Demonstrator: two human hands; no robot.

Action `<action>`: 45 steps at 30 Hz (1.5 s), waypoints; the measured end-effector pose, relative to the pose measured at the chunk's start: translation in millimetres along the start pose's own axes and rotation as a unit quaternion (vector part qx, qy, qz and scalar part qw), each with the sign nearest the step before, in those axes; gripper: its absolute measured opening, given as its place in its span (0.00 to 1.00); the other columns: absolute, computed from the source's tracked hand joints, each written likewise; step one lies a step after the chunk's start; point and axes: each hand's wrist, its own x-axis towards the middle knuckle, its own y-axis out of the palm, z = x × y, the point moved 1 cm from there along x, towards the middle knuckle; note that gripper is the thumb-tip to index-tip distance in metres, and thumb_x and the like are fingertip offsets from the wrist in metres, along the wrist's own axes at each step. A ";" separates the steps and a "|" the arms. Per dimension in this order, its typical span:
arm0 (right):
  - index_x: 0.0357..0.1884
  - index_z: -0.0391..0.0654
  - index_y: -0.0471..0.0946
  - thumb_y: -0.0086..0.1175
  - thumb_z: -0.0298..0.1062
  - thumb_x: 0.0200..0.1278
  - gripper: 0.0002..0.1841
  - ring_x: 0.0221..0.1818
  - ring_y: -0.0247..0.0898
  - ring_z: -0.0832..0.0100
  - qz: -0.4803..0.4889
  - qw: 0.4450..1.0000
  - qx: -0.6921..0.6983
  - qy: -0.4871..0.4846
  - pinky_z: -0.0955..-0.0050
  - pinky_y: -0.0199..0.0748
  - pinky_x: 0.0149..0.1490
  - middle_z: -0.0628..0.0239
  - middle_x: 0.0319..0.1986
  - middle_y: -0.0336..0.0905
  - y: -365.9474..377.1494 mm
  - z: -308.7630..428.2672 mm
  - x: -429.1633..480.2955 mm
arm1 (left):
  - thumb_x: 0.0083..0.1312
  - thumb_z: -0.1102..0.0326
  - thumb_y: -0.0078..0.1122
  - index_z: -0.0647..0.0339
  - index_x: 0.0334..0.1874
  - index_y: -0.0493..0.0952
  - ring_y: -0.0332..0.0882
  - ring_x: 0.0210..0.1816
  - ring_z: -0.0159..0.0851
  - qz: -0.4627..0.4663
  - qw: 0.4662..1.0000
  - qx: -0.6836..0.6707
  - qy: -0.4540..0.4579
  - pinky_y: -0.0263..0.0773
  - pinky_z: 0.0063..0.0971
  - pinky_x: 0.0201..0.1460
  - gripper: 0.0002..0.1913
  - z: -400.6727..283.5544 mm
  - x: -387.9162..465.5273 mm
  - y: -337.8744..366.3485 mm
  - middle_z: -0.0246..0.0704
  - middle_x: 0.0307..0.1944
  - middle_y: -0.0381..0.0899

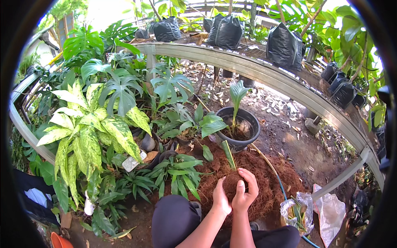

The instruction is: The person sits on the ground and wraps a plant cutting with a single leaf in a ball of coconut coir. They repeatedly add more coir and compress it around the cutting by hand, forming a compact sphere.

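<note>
My left hand and my right hand are cupped together around a ball of brown coconut fibre. A cut piece of green leaf with yellow edges stands upright out of the ball. Beneath and around my hands lies a heap of loose reddish-brown coconut fibre. Just beyond the heap is a black plastic pot with a broad-leaved green plant in it. The undersides of the ball and my palms are hidden.
A clear plastic bag with leaf pieces and an empty-looking plastic sheet lie at right. A hose crosses the heap. Leafy plants crowd the left. A metal frame rail spans behind, with black bagged plants beyond.
</note>
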 end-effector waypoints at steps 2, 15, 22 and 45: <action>0.46 0.34 0.83 0.59 0.37 0.69 0.15 0.52 0.82 0.54 -0.009 1.000 0.011 0.009 0.59 0.76 0.61 0.49 0.47 0.85 -0.1 -0.5 0.0 | 0.79 0.54 0.44 0.58 0.56 0.80 0.84 0.51 0.38 -0.013 1.000 0.001 -0.003 0.78 0.33 0.58 0.19 -0.7 -2.9 2.7 0.33 0.51 0.86; 0.54 0.36 0.82 0.53 0.51 0.73 0.25 0.65 0.74 0.49 0.120 0.992 0.012 0.023 0.51 0.62 0.74 0.51 0.55 0.84 -2.0 2.6 13.7 | 0.77 0.48 0.43 0.57 0.59 0.79 0.83 0.55 0.42 0.028 0.998 -0.048 -0.007 0.77 0.40 0.61 0.23 -4.5 1.0 -0.5 0.36 0.55 0.84; 0.58 0.36 0.80 0.33 0.51 0.86 0.30 0.65 0.74 0.63 -0.002 0.958 0.104 0.268 0.60 0.64 0.71 0.55 0.57 0.83 -32.4 -97.9 -11.2 | 0.76 0.48 0.50 0.56 0.63 0.76 0.80 0.61 0.45 0.023 0.996 -0.084 0.025 0.73 0.47 0.68 0.23 -14.2 7.9 -3.2 0.36 0.60 0.82; 0.73 0.48 0.67 0.53 0.57 0.71 0.34 0.70 0.59 0.38 0.268 0.707 -0.340 0.560 0.41 0.64 0.71 0.44 0.70 0.59 -39.7 -227.6 -278.8 | 0.77 0.52 0.51 0.53 0.58 0.78 0.79 0.61 0.44 -0.009 0.991 -0.125 0.043 0.72 0.46 0.69 0.17 1.9 12.8 -5.9 0.33 0.58 0.82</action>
